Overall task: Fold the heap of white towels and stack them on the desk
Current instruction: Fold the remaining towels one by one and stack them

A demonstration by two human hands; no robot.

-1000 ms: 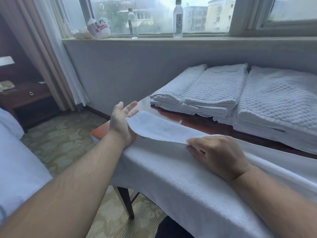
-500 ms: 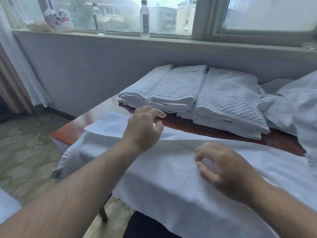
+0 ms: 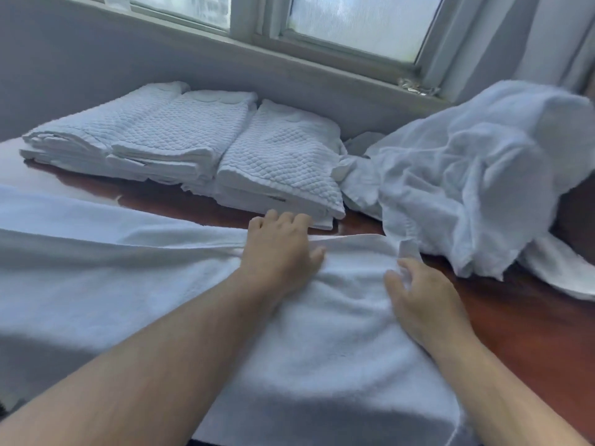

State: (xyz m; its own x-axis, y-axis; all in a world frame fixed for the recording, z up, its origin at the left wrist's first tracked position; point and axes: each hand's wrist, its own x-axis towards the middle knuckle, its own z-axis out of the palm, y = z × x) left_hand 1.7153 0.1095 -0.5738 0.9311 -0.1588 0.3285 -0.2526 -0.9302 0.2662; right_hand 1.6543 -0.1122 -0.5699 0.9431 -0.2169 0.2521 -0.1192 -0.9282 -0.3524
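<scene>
On the desk point(image 3: 521, 323), a towel point(image 3: 128, 284) runs left to right. Left hand point(image 3: 280, 252) presses it, fingers flat; right hand point(image 3: 425, 300) pinches it.

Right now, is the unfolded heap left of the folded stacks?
No, the crumpled heap lies to the right of the folded stacks.

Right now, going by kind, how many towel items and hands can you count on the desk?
Folded towel piles: 3
Spread towel: 1
Crumpled heap: 1 (how many towels are in it cannot be told)
Hands: 2, the left hand and the right hand, both on the spread towel
Total: 7
</scene>
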